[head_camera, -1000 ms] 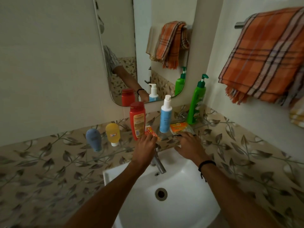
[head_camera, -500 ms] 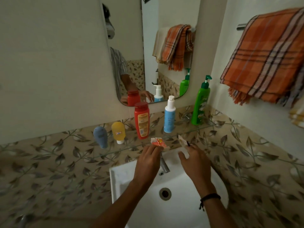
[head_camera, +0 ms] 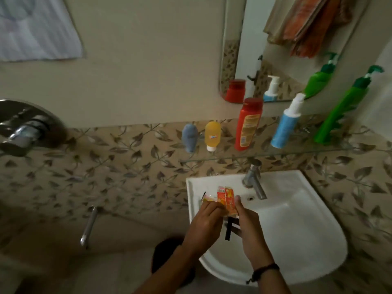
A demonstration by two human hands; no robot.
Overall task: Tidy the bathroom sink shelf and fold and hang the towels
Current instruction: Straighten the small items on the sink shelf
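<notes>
Both hands are together over the left rim of the white sink point(head_camera: 297, 240). My left hand point(head_camera: 203, 225) grips a small yellow wrapper point(head_camera: 206, 198). My right hand point(head_camera: 250, 228) grips orange sachets point(head_camera: 228, 198), and a black strip point(head_camera: 228, 229) hangs between the hands. On the glass shelf point(head_camera: 265, 154) stand a blue tube point(head_camera: 189, 137), a yellow tube point(head_camera: 212, 134), a red bottle point(head_camera: 248, 124), a blue-and-white pump bottle point(head_camera: 286, 126) and a green pump bottle point(head_camera: 341, 111). The orange checked towel point(head_camera: 314, 24) shows only in the mirror point(head_camera: 282, 49).
A chrome tap point(head_camera: 253, 180) stands at the sink's back edge. A chrome shower valve point(head_camera: 25, 128) sticks out of the wall at far left, with a spout point(head_camera: 89, 225) lower down. A dark round object point(head_camera: 167, 257) lies on the floor below my left arm.
The view swung left and down. Both hands drew back from the shelf with the wrappers and came together over the sink's left rim.
</notes>
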